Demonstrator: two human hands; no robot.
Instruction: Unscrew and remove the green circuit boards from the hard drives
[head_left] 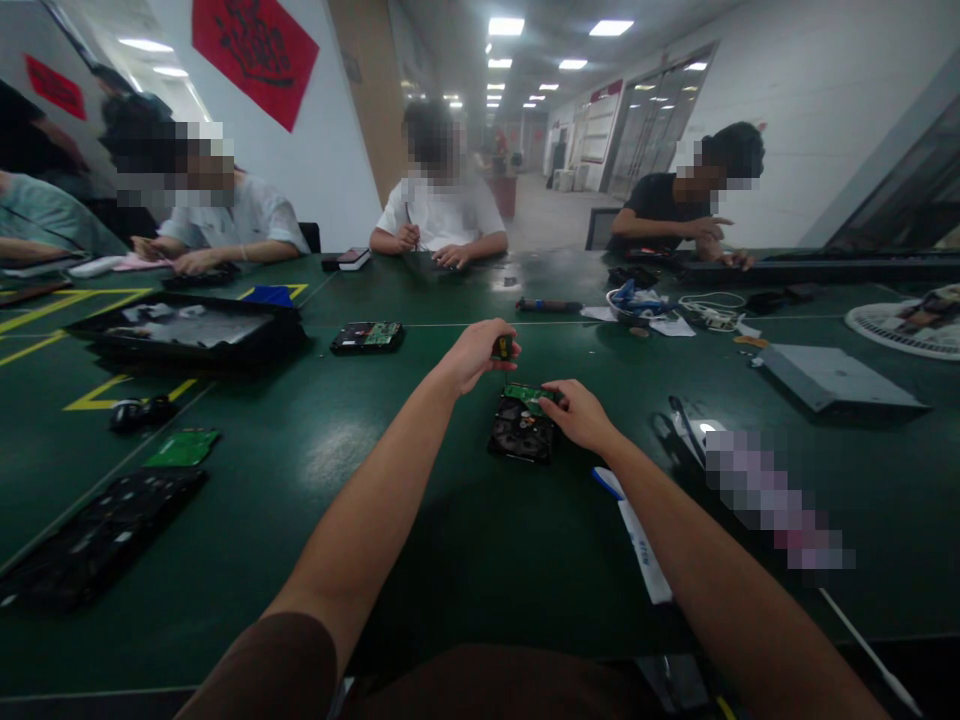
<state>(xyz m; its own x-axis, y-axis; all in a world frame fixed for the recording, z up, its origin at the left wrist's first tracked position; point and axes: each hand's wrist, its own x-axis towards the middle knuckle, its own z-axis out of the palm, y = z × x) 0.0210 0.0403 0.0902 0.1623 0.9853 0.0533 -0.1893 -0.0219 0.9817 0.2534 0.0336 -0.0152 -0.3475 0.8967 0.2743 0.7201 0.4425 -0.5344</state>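
We have the hard drive [521,430] lying flat on the green tabletop [420,520], straight ahead at 12 o'clock, with its black underside up. A narrow green circuit board [527,392] runs along its far edge.

Our left hand [474,355] is closed in a fist round a small yellow-and-black screwdriver [502,347]. It is held upright just beyond the drive, at the drive's 11 o'clock. The tip is hidden, so we cannot tell whether it sits in a screw.

Our right hand [581,412] lies at the drive's 2 o'clock corner, its fingers curled onto the end of the board. Whether they pinch that corner or only press on it, we cannot tell.

As we judge it, the work here is on the board's screws, and doing it well depends mostly on steadiness:
- The right hand should hold the drive flat and firm so it does not turn on the smooth tabletop.
- The screwdriver should stand square over the screw, with the pressing done before the twisting, because small heads strip easily.
- Loosened screws are best parked together close by, since they would be hard to find on this dark surface.

A second drive [367,337] lies well apart at 10 o'clock. A loose green board [182,448] lies further off at 9 o'clock.
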